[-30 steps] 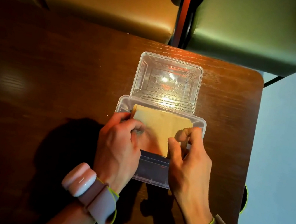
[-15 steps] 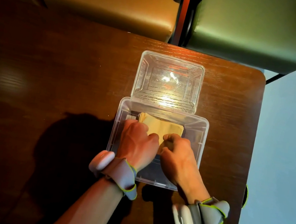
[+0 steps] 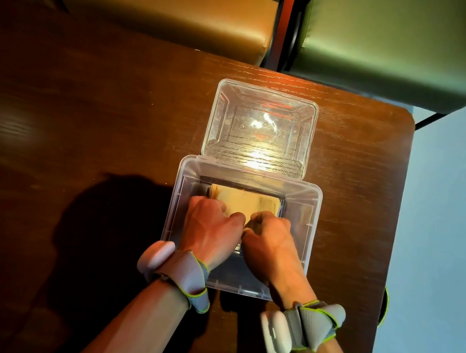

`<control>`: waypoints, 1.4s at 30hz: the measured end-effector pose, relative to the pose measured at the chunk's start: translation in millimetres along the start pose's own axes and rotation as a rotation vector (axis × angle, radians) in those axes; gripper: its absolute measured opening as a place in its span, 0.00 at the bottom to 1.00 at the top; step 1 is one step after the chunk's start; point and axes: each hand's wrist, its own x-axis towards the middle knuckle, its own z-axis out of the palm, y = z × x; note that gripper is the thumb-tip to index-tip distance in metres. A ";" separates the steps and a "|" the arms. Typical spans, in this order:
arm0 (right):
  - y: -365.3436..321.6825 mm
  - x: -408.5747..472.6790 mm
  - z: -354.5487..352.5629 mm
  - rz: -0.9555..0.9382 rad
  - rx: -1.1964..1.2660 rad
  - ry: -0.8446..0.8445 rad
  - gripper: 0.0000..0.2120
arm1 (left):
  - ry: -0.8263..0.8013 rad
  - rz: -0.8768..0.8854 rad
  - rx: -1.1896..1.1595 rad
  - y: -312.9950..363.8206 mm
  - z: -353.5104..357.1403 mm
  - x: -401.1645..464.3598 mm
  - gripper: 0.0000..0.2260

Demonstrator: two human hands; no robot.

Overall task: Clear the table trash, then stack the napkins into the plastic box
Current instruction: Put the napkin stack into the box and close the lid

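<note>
Both my hands are down inside the plastic box (image 3: 301, 217), which sits near the bench's (image 3: 81, 122) right edge. My left hand (image 3: 211, 228) and right hand (image 3: 272, 240) are knuckles up, side by side, fingers curled down onto the tan napkins (image 3: 247, 201) at the bottom; whether they grip or only press, I cannot tell. The clear lid (image 3: 260, 129) lies touching the box's far rim.

We see both hands (image 3: 213, 228) (image 3: 271, 243) filling the near half of the box (image 3: 312, 219), its walls close around them. Napkins (image 3: 247, 203) cover the floor ahead. The lid (image 3: 260, 129) touches the far rim; table (image 3: 96, 124) left lies open.
</note>
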 end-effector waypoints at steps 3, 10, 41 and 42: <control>-1.7 -2.0 -0.5 0.000 -0.011 -0.006 0.16 | -0.004 -0.009 -0.011 -0.8 1.9 0.9 0.15; -2.2 -9.7 3.6 -0.027 -0.072 -0.001 0.14 | 0.011 -0.038 -0.022 -4.9 6.4 0.3 0.15; 0.6 -62.5 -58.5 -0.304 -0.042 0.246 0.19 | 0.241 0.553 0.024 -1.6 -60.9 -64.1 0.13; 2.8 -60.8 -62.4 -0.323 -0.018 0.301 0.18 | 0.300 0.598 0.001 -6.3 -68.4 -63.3 0.12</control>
